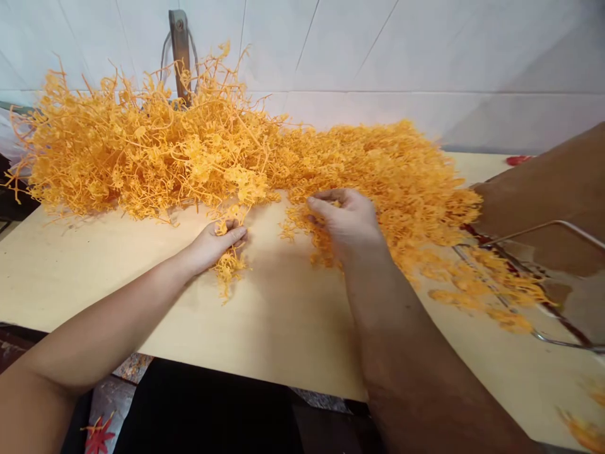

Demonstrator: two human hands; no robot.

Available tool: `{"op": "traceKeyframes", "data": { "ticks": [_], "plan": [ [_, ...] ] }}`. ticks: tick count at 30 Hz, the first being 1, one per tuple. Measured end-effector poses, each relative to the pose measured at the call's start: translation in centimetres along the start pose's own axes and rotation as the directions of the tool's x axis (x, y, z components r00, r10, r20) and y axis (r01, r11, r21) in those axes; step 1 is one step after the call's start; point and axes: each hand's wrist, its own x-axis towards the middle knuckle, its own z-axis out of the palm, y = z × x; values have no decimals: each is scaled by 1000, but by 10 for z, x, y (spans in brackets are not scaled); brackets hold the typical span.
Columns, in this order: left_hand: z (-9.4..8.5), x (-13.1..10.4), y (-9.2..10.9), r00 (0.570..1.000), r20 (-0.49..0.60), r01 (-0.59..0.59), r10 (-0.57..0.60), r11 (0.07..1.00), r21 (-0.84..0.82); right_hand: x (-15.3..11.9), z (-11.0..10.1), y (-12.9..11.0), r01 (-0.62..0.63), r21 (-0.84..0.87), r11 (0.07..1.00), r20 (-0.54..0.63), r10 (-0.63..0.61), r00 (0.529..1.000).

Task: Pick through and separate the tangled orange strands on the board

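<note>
Two heaps of orange-yellow branching sprigs cover the back of the table. The left heap (155, 145) is tangled, with stems sticking up; the right heap (378, 164) is denser and reaches toward the right side. In front of the left heap, my left hand (224, 241) is closed on a small orange sprig (230, 268) that hangs below the fingers. My right hand (347, 217) is at the near edge of the right heap, thumb and fingers pinched around orange sprigs. Its fingertips are partly hidden among them.
Behind the heaps rise a pale panelled wall (340, 57) and an upright metal piece (180, 53). Bent metal rods (562, 343) and a brown surface (553, 195) stand at the right of the wooden table (283, 315). A red leaf (98, 435) lies on the floor.
</note>
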Motion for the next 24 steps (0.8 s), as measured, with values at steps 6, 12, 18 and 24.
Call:
{"op": "traceKeyframes", "data": {
  "ticks": [6, 12, 18, 24],
  "plan": [
    [6, -3, -7, 985, -54, -141, 161, 954, 264, 5, -2, 17, 508, -515, 690, 167, -501, 849],
    [2, -2, -9, 976, 29, -213, 215, 926, 313, -4, 0, 15, 604, -667, 436, 263, -620, 739],
    [2, -3, -5, 980, 68, -199, 187, 923, 331, -31, 16, 3, 732, -455, 507, 450, -579, 680],
    [0, -3, -4, 979, 114, -195, 170, 944, 265, -49, 33, 6, 680, -349, 644, 650, -356, 671]
  ]
}}
